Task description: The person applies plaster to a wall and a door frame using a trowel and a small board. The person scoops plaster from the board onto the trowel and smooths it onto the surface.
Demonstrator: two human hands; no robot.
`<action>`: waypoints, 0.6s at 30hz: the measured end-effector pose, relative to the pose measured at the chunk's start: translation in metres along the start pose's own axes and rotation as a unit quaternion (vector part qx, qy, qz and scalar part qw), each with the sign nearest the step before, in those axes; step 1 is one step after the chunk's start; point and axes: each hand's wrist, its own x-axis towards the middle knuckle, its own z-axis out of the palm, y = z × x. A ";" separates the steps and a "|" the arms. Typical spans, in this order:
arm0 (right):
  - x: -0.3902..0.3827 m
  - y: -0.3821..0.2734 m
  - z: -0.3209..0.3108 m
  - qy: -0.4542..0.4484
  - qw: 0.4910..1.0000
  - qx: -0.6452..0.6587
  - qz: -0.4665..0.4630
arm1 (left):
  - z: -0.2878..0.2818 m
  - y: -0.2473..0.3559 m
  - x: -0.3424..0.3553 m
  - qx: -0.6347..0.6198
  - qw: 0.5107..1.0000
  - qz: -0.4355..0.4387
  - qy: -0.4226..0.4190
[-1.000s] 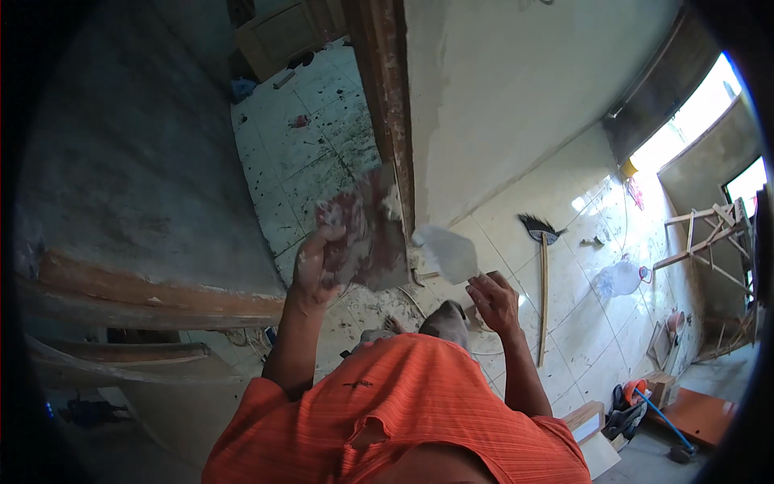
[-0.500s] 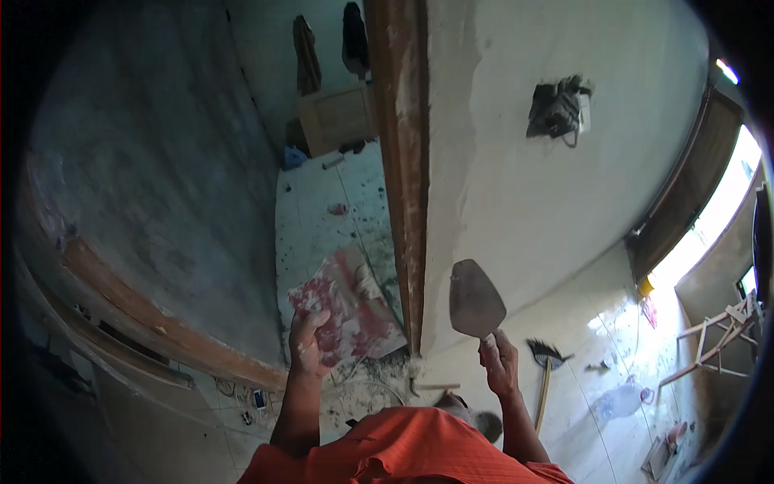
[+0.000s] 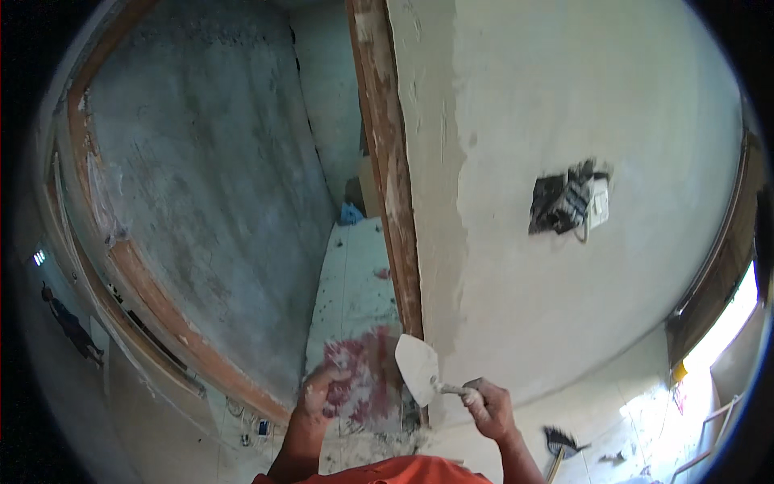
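My left hand [image 3: 321, 389] grips the near left edge of a flat board [image 3: 359, 391], red and smeared with white plaster. The board blurs a little, and the fingers beneath it are hidden. In my right hand [image 3: 490, 408] is a trowel [image 3: 416, 369], held by its handle with the pale blade pointing up and left. That blade overlaps the right edge of the board in the picture; whether they touch I cannot tell. Ahead rises a wooden door frame [image 3: 395, 185], with a beige strip of plaster [image 3: 435, 194] running down the wall beside it.
An open electrical box [image 3: 558, 203] with loose wires sits in the right wall [image 3: 524, 306]. A broom [image 3: 561, 442] lies on the tiled floor at lower right. Through the doorway a blue bag [image 3: 351, 214] rests on the debris-strewn floor. Far left, another person [image 3: 71, 324] is visible.
The trowel has swung left to the board, its blade turning from a dark face to a pale one. My view has tilted up, showing more wall; both hands sit lower in the picture.
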 end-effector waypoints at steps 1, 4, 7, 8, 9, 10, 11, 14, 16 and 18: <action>0.005 -0.001 0.003 -0.001 1.000 -0.006 0.009 | 0.033 0.000 -0.006 -0.028 0.999 -0.015 0.000; 0.004 0.016 -0.002 -0.042 0.998 -0.049 0.019 | 0.054 0.004 -0.011 -0.056 0.997 -0.004 -0.060; -0.004 0.027 -0.004 0.022 0.994 -0.083 -0.067 | 0.011 -0.008 -0.001 -0.118 0.982 0.027 -0.142; -0.004 0.028 -0.003 0.085 0.981 -0.112 -0.132 | -0.009 -0.006 0.011 -0.157 0.975 0.028 -0.157; -0.009 0.033 -0.003 0.084 0.980 -0.113 -0.138 | -0.026 -0.001 0.016 -0.191 0.966 0.034 -0.168; -0.014 0.040 -0.010 0.044 0.987 -0.141 -0.069 | -0.043 0.005 0.019 -0.129 0.989 0.046 -0.056; -0.024 0.044 -0.018 -0.003 0.985 -0.171 0.008 | -0.046 0.002 0.019 -0.089 0.995 0.049 0.022; -0.014 0.038 -0.017 0.016 0.997 -0.067 0.028 | 0.006 0.039 -0.004 0.012 0.981 0.059 0.183; -0.006 0.054 -0.013 0.036 0.998 0.037 0.030 | 0.019 0.055 0.013 0.047 0.980 0.135 0.140; 0.013 0.014 -0.020 0.053 0.994 0.069 0.063 | 0.038 0.068 0.027 0.070 0.974 0.210 0.048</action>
